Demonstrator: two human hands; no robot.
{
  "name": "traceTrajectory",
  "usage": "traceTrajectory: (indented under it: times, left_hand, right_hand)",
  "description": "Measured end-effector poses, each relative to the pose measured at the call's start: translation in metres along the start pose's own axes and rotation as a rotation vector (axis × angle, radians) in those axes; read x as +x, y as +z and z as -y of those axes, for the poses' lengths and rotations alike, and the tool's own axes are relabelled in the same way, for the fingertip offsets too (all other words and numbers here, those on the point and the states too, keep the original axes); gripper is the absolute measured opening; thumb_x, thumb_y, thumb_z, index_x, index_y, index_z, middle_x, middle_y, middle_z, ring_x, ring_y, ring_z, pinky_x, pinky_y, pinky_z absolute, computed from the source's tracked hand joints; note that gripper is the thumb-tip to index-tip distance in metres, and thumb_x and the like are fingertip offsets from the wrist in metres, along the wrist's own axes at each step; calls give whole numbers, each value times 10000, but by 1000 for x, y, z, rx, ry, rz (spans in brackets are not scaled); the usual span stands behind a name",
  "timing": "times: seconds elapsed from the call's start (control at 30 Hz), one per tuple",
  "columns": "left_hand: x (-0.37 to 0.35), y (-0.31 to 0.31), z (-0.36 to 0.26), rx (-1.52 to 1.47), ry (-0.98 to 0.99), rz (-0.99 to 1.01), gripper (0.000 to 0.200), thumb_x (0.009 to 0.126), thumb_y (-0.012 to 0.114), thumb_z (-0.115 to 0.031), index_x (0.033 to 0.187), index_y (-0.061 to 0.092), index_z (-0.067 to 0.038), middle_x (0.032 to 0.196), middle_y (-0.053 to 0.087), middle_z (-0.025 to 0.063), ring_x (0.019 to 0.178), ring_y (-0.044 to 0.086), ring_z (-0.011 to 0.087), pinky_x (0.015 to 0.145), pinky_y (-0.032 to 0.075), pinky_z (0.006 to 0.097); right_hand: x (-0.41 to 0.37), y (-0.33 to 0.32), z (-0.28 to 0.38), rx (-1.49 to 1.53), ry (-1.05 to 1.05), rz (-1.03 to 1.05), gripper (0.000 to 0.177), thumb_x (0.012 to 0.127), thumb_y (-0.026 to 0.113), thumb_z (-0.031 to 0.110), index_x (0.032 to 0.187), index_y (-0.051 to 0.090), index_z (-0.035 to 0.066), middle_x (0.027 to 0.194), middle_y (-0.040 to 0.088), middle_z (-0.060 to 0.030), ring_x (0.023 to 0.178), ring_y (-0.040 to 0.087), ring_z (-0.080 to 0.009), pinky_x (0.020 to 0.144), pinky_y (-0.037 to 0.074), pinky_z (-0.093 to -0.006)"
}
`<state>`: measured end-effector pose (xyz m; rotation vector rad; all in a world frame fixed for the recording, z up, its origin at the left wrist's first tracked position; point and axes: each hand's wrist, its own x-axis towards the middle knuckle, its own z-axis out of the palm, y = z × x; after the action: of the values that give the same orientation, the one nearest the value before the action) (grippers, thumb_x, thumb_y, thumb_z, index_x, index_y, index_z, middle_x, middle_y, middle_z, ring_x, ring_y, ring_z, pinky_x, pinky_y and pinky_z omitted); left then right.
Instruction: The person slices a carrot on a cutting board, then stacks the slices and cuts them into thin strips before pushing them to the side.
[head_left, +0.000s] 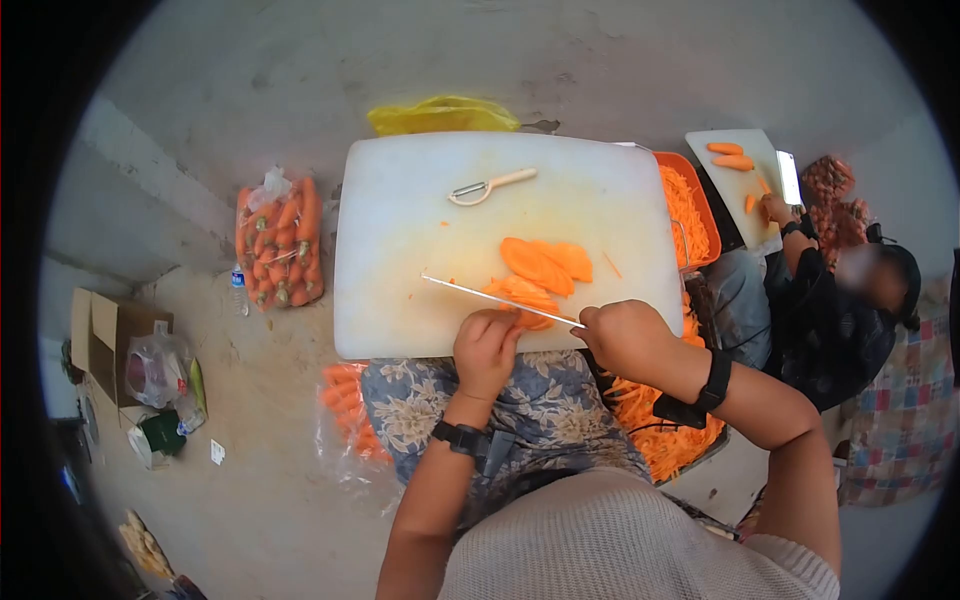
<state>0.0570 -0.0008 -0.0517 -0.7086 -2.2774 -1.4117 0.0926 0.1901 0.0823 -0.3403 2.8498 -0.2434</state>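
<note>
My right hand (630, 342) is closed round the handle of a knife (468, 289), whose blade is seen nearly edge-on and points to the left. Beneath the blade lies a fanned stack of carrot slices (527, 294) on a white cutting board (400, 220). The fingers of my left hand (486, 348) are bent together and press on the near edge of that stack, close to the blade. Just beyond it, more flat carrot slices (545, 262) overlap on the board. A peeler (492, 186) with a pale handle rests farther back.
An orange tub (690, 215) of shredded carrot sits right of the board, with more shreds (665, 430) nearer me. Bagged carrots (280, 245) stand left. At right, another person (835, 310) works at a smaller board (735, 190) with a cleaver (788, 178). A cardboard box (100, 340) lies far left.
</note>
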Motion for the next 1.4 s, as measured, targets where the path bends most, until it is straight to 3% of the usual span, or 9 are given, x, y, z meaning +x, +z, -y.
traceTrajectory:
  times: [0.2, 0.27, 0.3, 0.37, 0.6, 0.7, 0.9, 1.2, 1.4]
  left_hand:
    - [0, -1, -1, 57, 17, 43, 152, 735, 730, -78, 870, 668, -47, 859, 602, 103, 828, 591, 309, 734, 491, 392]
    - [1, 1, -3, 53, 10, 44, 147, 742, 729, -81, 870, 667, -45, 872, 603, 106, 834, 590, 319, 733, 489, 392]
    - [2, 1, -2, 43, -1, 43, 147, 742, 729, -81, 870, 667, -45, 872, 603, 106, 834, 590, 319, 733, 489, 392]
    - [2, -1, -2, 45, -2, 64, 177, 737, 735, -68, 900, 677, -34, 908, 620, 119, 850, 601, 318, 741, 495, 395]
    - [3, 0, -4, 24, -10, 73, 202, 737, 747, -72, 913, 669, -12, 902, 622, 122, 866, 610, 308, 760, 503, 387]
    - [5, 0, -4, 33, 0, 66, 199, 739, 745, -67, 915, 668, -15, 901, 623, 119, 860, 611, 304, 759, 502, 380]
    - [2, 0, -1, 33, 18, 29, 191, 739, 743, -64, 910, 668, -22, 895, 632, 110, 851, 614, 294, 754, 500, 368]
    - [-3, -1, 1, 32, -9, 30, 178, 745, 715, -65, 916, 672, -41, 889, 635, 109, 843, 608, 308, 748, 499, 379]
    - [1, 0, -2, 36, -12, 17, 183, 742, 727, -81, 914, 681, -35, 864, 634, 103, 827, 607, 301, 739, 498, 375]
  right_hand:
    - [-6, -14, -2, -15, -28, 40, 249, 877, 609, 240, 760, 611, 20, 590, 599, -163, 561, 611, -356, 531, 481, -454]
    - [-9, -27, -2, -23, 53, 215, 79, 753, 635, 92, 780, 634, 18, 692, 647, -168, 676, 656, -349, 601, 520, -441]
    - [-8, -26, -5, -29, 57, 228, 79, 753, 635, 92, 780, 634, 18, 692, 647, -168, 676, 656, -349, 601, 520, -441]
    - [-7, -18, -11, -35, -23, 175, 220, 875, 600, 217, 791, 616, 14, 607, 608, -173, 585, 620, -366, 547, 484, -466]
    - [22, 27, -15, 27, -2, 163, 197, 853, 620, 197, 792, 602, 11, 607, 605, -177, 587, 615, -380, 555, 485, -471]
    - [30, 44, -15, 95, 27, 42, 93, 775, 621, 105, 798, 617, 14, 652, 633, -182, 614, 636, -363, 564, 499, -455]
    - [22, 42, -13, 144, -12, -124, 230, 870, 610, 235, 791, 611, 19, 634, 623, -182, 592, 624, -361, 548, 486, -454]
    - [-1, 2, -1, 69, 26, -69, 247, 876, 607, 243, 756, 625, 28, 649, 629, -173, 621, 633, -353, 581, 496, -453]
    - [-6, -14, -1, 44, 70, 98, 207, 863, 617, 217, 787, 660, 29, 675, 640, -167, 670, 643, -354, 623, 504, -452]
